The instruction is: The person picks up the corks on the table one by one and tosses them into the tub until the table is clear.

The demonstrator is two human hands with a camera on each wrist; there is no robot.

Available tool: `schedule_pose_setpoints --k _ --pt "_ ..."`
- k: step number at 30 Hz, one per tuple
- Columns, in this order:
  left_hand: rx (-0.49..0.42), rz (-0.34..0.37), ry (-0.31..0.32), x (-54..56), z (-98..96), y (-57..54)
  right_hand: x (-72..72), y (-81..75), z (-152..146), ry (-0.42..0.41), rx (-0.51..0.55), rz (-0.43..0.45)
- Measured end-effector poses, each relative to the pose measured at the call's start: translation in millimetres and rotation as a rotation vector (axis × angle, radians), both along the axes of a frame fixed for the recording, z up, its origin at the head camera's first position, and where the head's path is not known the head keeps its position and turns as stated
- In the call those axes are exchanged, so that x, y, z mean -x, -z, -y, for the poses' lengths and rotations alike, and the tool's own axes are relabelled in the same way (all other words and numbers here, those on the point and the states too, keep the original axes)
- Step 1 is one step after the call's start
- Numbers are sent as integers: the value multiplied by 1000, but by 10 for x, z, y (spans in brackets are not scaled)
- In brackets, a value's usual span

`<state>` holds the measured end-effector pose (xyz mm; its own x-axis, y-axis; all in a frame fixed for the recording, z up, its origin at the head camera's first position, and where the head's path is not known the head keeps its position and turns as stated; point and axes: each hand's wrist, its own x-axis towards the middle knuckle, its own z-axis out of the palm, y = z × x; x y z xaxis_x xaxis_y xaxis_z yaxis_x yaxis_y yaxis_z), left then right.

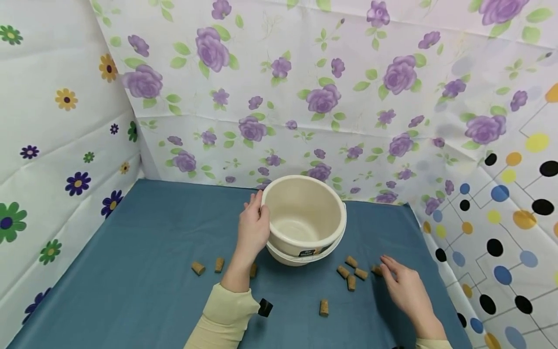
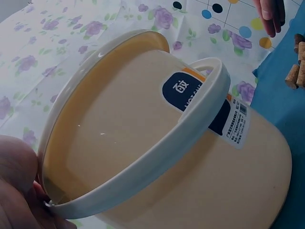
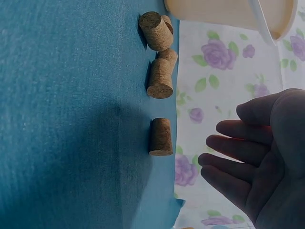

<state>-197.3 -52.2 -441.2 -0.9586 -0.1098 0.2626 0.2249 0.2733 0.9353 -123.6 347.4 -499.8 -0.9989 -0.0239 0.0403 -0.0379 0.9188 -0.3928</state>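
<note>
A cream plastic bucket with a white handle and a dark label is at the back middle of the table. My left hand grips it by the left side of the rim, close to where the handle joins. To the right, my right hand hovers with extended, slightly bent fingers, holding nothing. Near its fingertips lies one cork stopper. Several more corks are grouped between that hand and the bucket.
One cork lies toward the front of the blue tablecloth. Two more corks lie left of my left forearm, and another is partly hidden by it. Patterned sheets enclose the table at the back and sides.
</note>
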Motion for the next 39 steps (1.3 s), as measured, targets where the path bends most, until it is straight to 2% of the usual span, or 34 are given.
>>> schedule_pose_setpoints --k 6,11,19,21,28,35,39 --pt "-9 13 14 -53 -21 14 -10 18 -19 1 -1 21" --pt "-19 12 34 -54 -17 57 -7 61 -17 -2 5 16" --pt "91 -61 81 -14 -1 139 11 105 -52 -15 -10 68" --pt "112 -76 82 -12 2 141 20 116 -61 -19 -16 79" --pt "118 -58 71 -7 5 150 42 138 -71 -18 -20 98" --pt "122 -110 67 -19 9 141 52 149 -90 0 -36 118" --pt "138 -97 70 -26 14 133 65 167 -113 3 -56 119"
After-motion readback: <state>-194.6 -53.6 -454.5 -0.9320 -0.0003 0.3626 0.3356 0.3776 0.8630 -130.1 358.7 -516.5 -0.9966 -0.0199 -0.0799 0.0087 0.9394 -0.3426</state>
